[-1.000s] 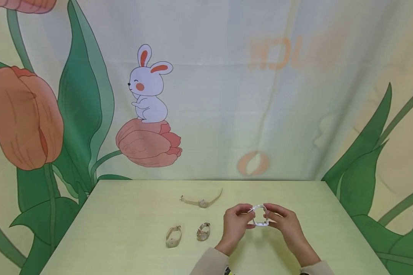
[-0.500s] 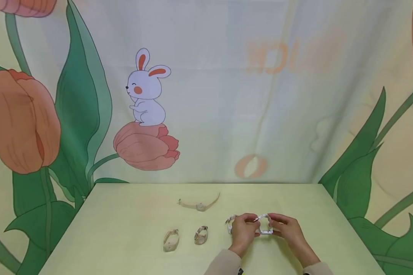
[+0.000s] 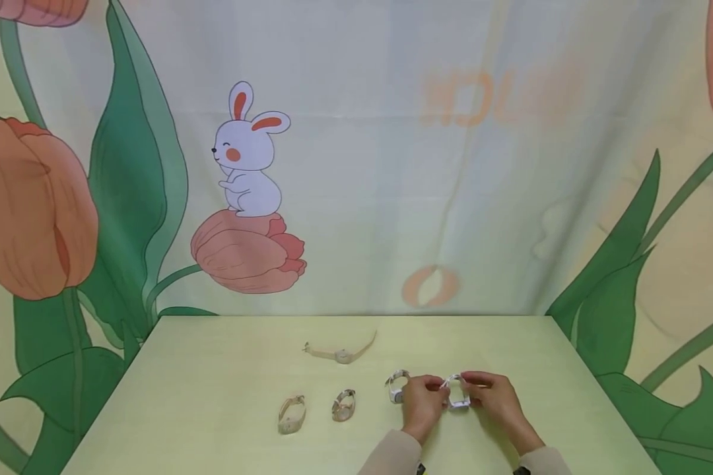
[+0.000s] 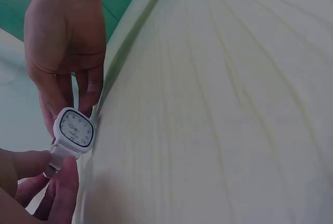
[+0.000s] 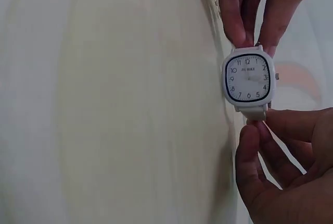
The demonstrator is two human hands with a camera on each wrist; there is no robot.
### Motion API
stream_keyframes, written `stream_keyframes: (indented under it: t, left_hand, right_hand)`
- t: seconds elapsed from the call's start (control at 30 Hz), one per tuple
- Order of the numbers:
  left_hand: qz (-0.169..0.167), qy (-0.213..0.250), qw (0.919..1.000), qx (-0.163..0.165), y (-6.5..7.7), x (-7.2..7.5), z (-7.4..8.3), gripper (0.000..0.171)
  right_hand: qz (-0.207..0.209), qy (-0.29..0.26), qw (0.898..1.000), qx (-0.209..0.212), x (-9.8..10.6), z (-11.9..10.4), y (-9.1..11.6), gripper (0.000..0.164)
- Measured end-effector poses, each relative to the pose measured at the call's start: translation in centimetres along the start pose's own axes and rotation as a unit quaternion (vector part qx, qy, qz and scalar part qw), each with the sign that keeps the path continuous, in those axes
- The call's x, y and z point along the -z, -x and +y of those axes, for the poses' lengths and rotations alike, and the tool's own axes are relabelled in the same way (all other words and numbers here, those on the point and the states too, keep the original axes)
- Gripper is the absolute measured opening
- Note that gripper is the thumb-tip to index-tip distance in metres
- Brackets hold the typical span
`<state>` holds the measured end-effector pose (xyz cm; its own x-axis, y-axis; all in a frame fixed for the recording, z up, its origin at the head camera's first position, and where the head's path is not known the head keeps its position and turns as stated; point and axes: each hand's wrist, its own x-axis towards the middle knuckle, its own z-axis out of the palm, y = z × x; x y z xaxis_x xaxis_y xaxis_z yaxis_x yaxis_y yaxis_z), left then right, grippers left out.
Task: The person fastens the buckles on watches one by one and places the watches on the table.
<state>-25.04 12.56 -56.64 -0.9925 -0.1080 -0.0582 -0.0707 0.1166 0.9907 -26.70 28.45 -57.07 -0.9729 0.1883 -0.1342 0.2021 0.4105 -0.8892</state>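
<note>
A white wristwatch (image 3: pixel 459 404), its strap closed into a loop, is held upright between my two hands low over the table. My left hand (image 3: pixel 424 406) pinches the strap on one side with thumb and fingers. On the other side my right hand (image 3: pixel 494 397) grips the strap. The squarish white dial with black numerals (image 5: pixel 248 78) faces the right wrist camera, with the crown at its side. In the left wrist view the same watch face (image 4: pixel 76 128) appears tilted. Just left of my left hand stands another light-coloured watch (image 3: pixel 395 394), partly covered by that hand.
On the pale table (image 3: pixel 202 376) are a rose-gold-toned watch (image 3: pixel 343 408), a beige looped watch (image 3: pixel 291 419) and, farther back, a beige watch laid out with its strap open (image 3: pixel 342 356). A printed curtain (image 3: pixel 356 198) hangs behind the table's back edge.
Both hands have lowered toward the table and shifted slightly right with the white wristwatch. The watch beside my left hand, hidden at first, now shows. The head view has shifted a little.
</note>
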Motion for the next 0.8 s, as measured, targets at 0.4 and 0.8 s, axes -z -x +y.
stream_keyframes:
  t: [0.4,0.8]
  left_hand:
    - [0.007,-0.012,0.9998,0.016,0.2,0.1,-0.3,0.018]
    - [-0.049,0.059,0.9954,-0.058,1.6,4.2,4.1,0.012]
  right_hand:
    - [0.011,0.010,1.000,0.001,0.4,0.3,0.1,0.027]
    - [0.061,-0.006,0.997,0.054,0.3,-3.2,2.4,0.024]
